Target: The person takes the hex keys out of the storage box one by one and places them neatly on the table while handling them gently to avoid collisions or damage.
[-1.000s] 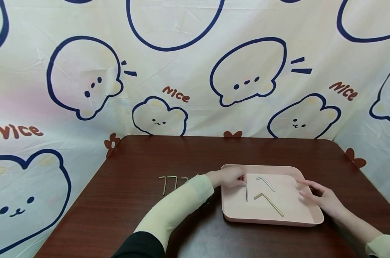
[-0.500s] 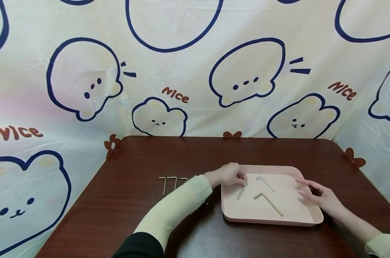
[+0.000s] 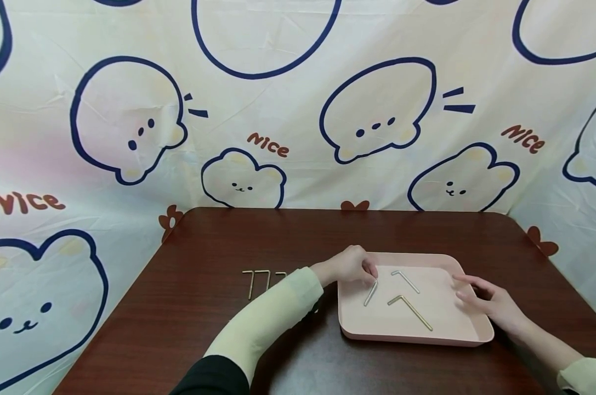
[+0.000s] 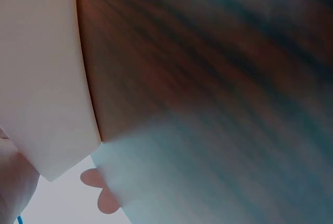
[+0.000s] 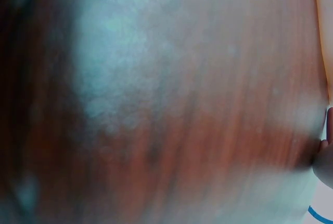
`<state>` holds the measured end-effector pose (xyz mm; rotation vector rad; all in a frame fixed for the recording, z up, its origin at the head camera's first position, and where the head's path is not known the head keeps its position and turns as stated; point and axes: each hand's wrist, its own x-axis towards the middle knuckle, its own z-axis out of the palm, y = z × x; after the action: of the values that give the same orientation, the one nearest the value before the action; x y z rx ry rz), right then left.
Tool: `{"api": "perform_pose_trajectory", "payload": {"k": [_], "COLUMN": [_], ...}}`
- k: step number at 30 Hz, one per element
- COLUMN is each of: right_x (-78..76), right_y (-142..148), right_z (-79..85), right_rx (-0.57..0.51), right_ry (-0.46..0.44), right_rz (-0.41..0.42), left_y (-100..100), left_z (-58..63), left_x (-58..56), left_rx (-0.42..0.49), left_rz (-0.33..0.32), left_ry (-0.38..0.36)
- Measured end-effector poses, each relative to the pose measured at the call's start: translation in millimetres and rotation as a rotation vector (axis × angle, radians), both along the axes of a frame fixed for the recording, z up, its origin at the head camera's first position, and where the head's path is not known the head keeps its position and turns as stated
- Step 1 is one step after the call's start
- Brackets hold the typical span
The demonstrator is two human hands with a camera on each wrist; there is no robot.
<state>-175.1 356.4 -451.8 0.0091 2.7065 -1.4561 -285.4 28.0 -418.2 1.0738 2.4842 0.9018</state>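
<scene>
My left hand (image 3: pixel 349 265) reaches over the left side of a pink tray (image 3: pixel 416 339) and pinches a small silver hex key (image 3: pixel 370 294); the key's top end is hidden at the fingertips and its long arm slants down to the left. Two more L-shaped keys lie in the tray: a silver hex key (image 3: pixel 407 282) toward the back and a larger brass-toned hex key (image 3: pixel 416 315) in the middle. My right hand (image 3: pixel 495 304) holds the tray's right rim, thumb over the inner side. In the left wrist view, the tray's outer wall (image 4: pixel 41 67) stands beside part of the left hand (image 4: pixel 15 182).
On the dark wood table (image 3: pixel 179 323), left of the tray, several hex keys (image 3: pixel 251 284) lie in a row, partly covered by the left sleeve (image 3: pixel 273 312). Behind the table hangs a cartoon-printed cloth (image 3: pixel 307 109).
The silver key at my left fingertips has swung from nearly straight down to a leftward slant. My left hand has risen slightly. The right hand and tray stay put.
</scene>
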Motion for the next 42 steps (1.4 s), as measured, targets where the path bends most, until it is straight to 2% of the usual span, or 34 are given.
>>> {"api": "perform_pose_trajectory", "payload": {"k": [4, 10, 18, 21, 27, 35, 42], "right_x": [-0.6, -0.3, 0.5, 0.6, 1.1, 1.5, 1.0], "right_y": [-0.9, -1.1, 1.1, 1.0, 1.3, 1.3, 0.4], "right_z": [0.1, -0.2, -0.4, -0.3, -0.4, 0.0, 0.5], "right_rx": [0.011, 0.007, 0.001, 0.001, 0.001, 0.009, 0.037], "right_ry": [-0.006, -0.004, 0.063, 0.058, 0.06, 0.049, 0.034], "right_rz": [-0.005, 0.0, 0.019, 0.018, 0.021, 0.018, 0.013], "left_y": [-0.7, -2.8, -7.6, -9.4, -14.0, -22.9, -32.3], "left_z": [-0.3, -0.7, 3.6, 4.5, 5.8, 12.9, 16.9], "left_x": [-0.3, -1.4, -0.9, -1.2, -2.2, -0.7, 0.9], "left_rx": [0.022, 0.031, 0.073, 0.093, 0.12, 0.148, 0.159], "left_rz": [0.024, 0.012, 0.009, 0.012, 0.004, 0.0, 0.003], "left_ry": [-0.008, 0.03, 0.005, -0.013, -0.002, -0.029, 0.004]}}
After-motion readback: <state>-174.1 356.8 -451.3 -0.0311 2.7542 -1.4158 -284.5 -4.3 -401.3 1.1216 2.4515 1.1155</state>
